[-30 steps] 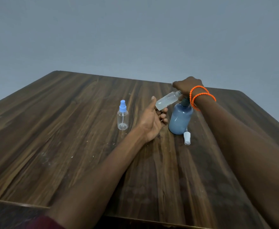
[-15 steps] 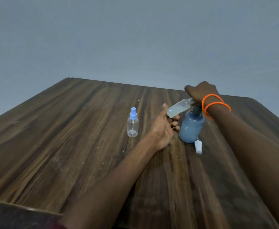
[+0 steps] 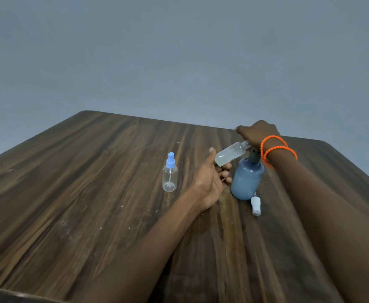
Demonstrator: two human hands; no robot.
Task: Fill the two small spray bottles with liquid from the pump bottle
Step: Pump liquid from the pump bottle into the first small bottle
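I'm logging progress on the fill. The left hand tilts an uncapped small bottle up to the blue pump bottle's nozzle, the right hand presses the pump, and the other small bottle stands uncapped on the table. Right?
Not quite. In the head view the other small clear plastic spray bottle still has its light blue spray cap on; it is not uncapped. The rest stands: the left hand tilts the uncapped small clear bottle to the round blue pump bottle while the right hand presses the pump.

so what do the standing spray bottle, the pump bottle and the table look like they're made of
Spray bottle: clear glossy plastic by the look; its dip tube shows through, blue cap.
Pump bottle: translucent blue, matte, probably plastic; light passes dimly through.
Table: dark streaked wood grain, satin sheen; solid wood or laminate, can't tell.
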